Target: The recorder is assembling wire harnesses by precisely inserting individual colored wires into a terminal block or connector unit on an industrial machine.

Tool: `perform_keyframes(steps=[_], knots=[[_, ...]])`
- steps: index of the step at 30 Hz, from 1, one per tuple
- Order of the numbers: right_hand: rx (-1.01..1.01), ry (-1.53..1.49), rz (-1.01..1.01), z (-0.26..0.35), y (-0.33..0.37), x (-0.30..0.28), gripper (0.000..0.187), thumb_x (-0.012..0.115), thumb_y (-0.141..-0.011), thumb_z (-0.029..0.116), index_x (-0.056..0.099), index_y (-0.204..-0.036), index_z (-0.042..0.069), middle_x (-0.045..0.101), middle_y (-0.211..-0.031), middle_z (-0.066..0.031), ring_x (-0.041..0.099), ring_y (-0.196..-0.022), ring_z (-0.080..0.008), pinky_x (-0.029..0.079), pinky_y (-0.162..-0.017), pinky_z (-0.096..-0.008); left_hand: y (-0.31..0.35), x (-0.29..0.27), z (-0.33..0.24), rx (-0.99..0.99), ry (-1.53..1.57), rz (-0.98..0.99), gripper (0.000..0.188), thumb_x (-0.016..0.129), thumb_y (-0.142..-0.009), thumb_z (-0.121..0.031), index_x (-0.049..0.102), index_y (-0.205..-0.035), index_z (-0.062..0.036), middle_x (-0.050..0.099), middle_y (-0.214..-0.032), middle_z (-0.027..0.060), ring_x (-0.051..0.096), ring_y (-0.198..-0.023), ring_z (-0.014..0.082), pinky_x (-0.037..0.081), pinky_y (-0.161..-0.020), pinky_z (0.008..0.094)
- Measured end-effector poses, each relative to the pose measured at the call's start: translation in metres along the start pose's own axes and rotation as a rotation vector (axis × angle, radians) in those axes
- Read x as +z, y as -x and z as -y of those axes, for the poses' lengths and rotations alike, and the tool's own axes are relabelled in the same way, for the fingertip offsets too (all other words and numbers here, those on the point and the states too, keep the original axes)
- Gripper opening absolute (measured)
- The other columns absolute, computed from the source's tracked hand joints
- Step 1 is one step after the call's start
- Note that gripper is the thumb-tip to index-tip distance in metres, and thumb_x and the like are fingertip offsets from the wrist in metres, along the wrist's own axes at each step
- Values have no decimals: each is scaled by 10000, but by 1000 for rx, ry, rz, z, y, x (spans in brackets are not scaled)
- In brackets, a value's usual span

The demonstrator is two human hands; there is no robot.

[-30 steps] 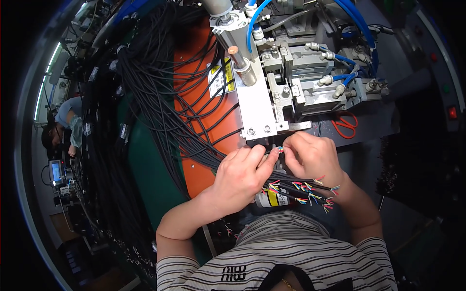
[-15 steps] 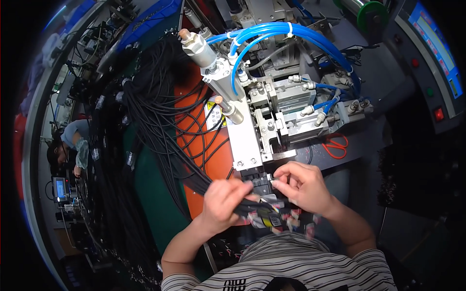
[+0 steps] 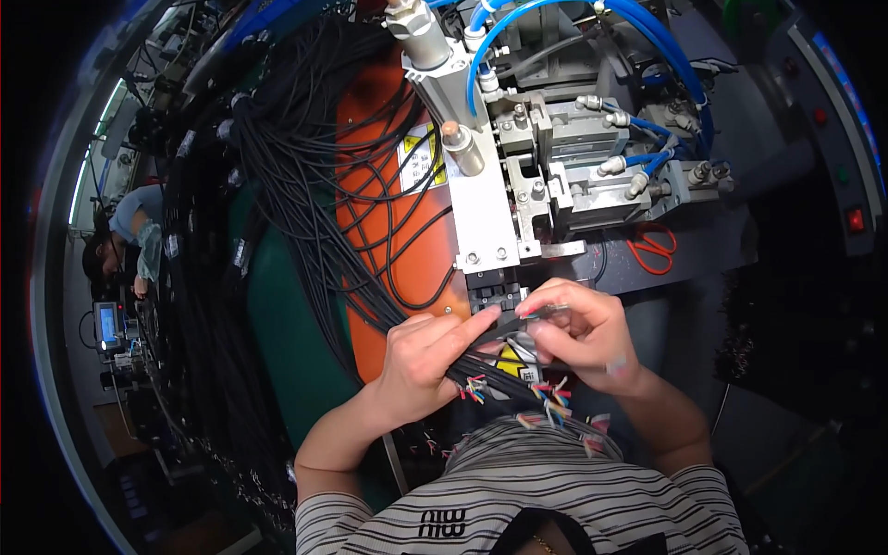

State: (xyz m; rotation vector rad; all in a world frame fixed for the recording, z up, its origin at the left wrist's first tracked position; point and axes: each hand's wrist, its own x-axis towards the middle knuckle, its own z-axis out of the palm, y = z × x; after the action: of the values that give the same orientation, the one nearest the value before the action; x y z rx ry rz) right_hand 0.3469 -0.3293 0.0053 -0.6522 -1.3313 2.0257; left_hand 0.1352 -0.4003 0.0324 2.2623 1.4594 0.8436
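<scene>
My left hand [image 3: 424,363] is wrapped round a bundle of black cables [image 3: 499,377] in front of the machine's black fixture block [image 3: 495,294]. Its index finger stretches toward the block. Coloured wire ends [image 3: 474,388] fan out from the cables below that hand. Close by on the right, my right hand [image 3: 587,328] pinches a single cable end [image 3: 532,316] whose thin coloured wires show at the fingertips. The fixture sits under the white plate [image 3: 479,217] of the pneumatic machine. Part of the block is hidden behind my fingers.
More black cables [image 3: 296,203] run along the left over an orange surface [image 3: 370,314]. Red-handled scissors [image 3: 653,250] lie on the grey table right of the machine. Blue air hoses [image 3: 638,28] arch above. Another person [image 3: 129,231] works at far left.
The machine appears higher in the picture as the view has shifted. My right fingertips now pinch a cable end with coloured wires. My left index finger points out straighter toward the fixture.
</scene>
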Motion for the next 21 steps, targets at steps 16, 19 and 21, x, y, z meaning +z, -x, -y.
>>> perform_keyframes(steps=[16,19,21], knots=[[118,-346,-38,-5,-5,-15,145,597,-933,8,627,-1059,-59,658,-902,-124,599,-519,-122,439,-456,-184,-17,-2,11,-64,433,27,359,835,-694,-150,680,-972,17,719,-810,107,708,-669,187,531,-599,260],[14,-170,74,-5,-8,-17,168,639,-901,-38,645,-1069,-46,681,-899,-88,606,-609,-61,428,-501,-169,-17,-10,14,-126,564,158,350,807,-708,-119,676,-995,30,718,-852,114,709,-701,207,534,-630,269],[-74,-91,34,-14,-8,-15,156,648,-900,-28,649,-1055,-44,680,-898,-83,603,-614,-55,427,-503,-167,-20,-6,10,-81,497,137,419,807,-660,-84,658,-1033,35,707,-877,131,703,-734,239,535,-640,288]])
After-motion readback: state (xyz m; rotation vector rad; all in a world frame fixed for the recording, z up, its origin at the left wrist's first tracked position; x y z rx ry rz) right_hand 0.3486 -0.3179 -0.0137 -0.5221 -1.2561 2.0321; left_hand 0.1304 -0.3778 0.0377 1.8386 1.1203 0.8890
